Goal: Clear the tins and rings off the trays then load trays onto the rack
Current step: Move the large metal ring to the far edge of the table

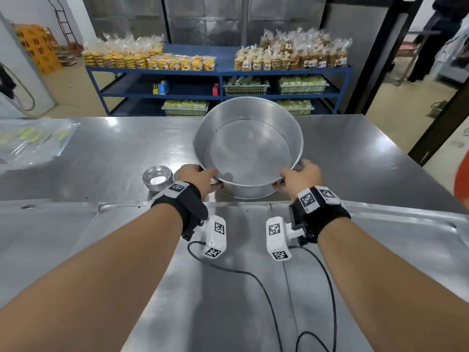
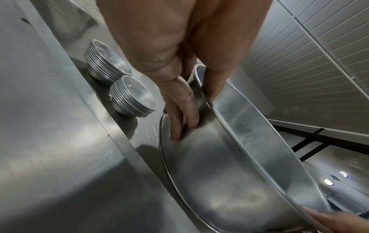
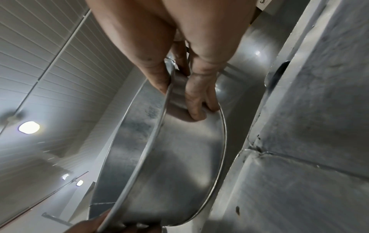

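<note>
Both my hands hold a large round metal tin by its near rim, above the steel table, its opening tilted toward me. My left hand grips the left side, with the thumb inside the wall and the fingers outside on the tin. My right hand grips the right side of the tin the same way, its fingers lying on the outer wall. Whether the tin touches the table is unclear. A flat metal tray lies under my forearms.
Left of the tin stand stacks of small tins, seen as two stacks from the left wrist. Clear plastic bags lie at the table's far left. A blue shelf of bagged baked goods stands behind the table.
</note>
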Tool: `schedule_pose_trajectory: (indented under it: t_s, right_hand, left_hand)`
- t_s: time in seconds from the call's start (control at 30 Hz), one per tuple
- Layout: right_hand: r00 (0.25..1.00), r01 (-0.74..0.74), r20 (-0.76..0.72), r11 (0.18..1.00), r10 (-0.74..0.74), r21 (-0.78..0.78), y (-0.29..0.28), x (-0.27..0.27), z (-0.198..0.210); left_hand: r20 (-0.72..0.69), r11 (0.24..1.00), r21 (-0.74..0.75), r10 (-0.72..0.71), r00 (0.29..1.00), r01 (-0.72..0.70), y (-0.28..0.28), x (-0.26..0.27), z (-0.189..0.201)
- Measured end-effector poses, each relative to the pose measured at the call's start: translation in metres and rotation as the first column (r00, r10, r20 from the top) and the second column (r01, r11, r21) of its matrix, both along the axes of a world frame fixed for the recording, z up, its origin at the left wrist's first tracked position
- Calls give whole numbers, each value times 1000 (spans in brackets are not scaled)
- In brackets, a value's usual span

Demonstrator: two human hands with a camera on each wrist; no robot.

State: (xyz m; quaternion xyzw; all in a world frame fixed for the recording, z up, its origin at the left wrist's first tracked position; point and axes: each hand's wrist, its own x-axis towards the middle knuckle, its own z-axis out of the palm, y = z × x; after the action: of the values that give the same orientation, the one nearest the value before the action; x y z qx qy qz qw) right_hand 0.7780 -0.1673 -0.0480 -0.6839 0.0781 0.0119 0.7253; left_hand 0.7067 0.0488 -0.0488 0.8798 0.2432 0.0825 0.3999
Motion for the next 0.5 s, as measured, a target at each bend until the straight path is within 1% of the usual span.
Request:
schedule_pose_trajectory:
  t_s: [0.03, 0.13, 0.17, 0.23, 0.27, 0.3, 0.33, 0.37, 0.4, 0.43, 0.5]
  right_hand:
    - [1000, -12, 8, 1000, 12, -12, 1, 6, -2]
    - [999, -34, -5, 997, 33, -73, 1, 20, -12]
    - [999, -48, -28, 995, 46, -83, 0, 24, -16]
    - [995, -72, -75, 992, 64, -108, -3, 35, -28]
    - [994, -82, -85, 986, 70, -144, -4, 40, -33]
    - [993, -95, -90, 979, 80, -182, -6, 45, -38]
    - [993, -97, -92, 974, 79, -204, -7, 52, -45]
    - [993, -95, -92, 970, 76, -226, -7, 56, -49]
    - [992, -104, -92, 960, 82, -260, -6, 59, -51]
    - [992, -109, -87, 948, 86, -301, -4, 59, -48]
    - [992, -119, -69, 936, 102, -333, -1, 54, -40]
  left_hand:
    - [-29, 999, 20, -30, 999, 31, 0, 2, -2]
    - [38, 997, -72, 36, 999, -33, 5, 10, -8]
    - [26, 997, -73, 40, 999, -38, 4, 11, -10]
    - [0, 990, -131, 61, 998, -60, 2, 14, -14]
    - [9, 977, -201, 70, 997, -67, 0, 14, -16]
    - [17, 972, -227, 61, 998, -56, -2, 16, -17]
    - [29, 959, -277, 70, 997, -60, -3, 20, -18]
    - [52, 919, -382, 131, 990, -101, -3, 24, -19]
    - [40, 896, -424, 164, 986, -132, -2, 30, -21]
    - [28, 878, -458, 172, 985, -141, -4, 32, -18]
    - [25, 857, -494, 182, 983, -147, -10, 33, -13]
